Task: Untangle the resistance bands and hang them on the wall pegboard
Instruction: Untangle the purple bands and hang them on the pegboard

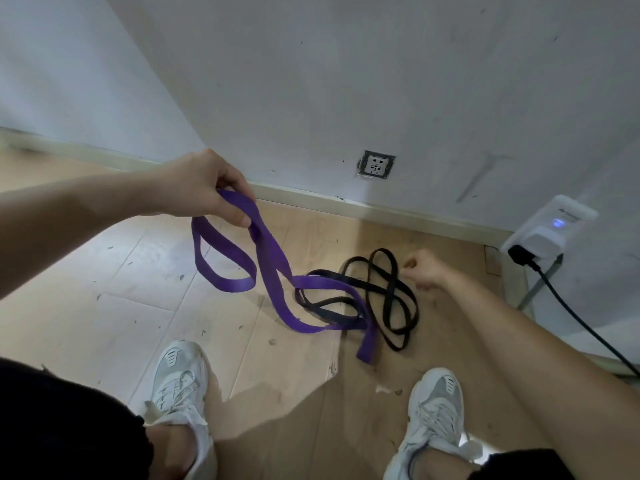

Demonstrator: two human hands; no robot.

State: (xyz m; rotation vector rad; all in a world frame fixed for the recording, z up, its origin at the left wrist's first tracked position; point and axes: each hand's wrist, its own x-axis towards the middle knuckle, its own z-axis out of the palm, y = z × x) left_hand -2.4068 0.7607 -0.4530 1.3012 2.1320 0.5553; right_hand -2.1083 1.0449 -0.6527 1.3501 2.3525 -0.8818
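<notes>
Left hand (207,192) grips the purple band (273,271), trailing to its right. Right hand (427,270), grip unclear, is just beside the black band (381,289)

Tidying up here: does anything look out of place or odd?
The purple band, gripped by the left hand, is twisted and lies across the tangled black band on the floor. The wall socket looks crooked in its frame.

Left hand (207,188) gripping, right hand (425,269) curled
</notes>
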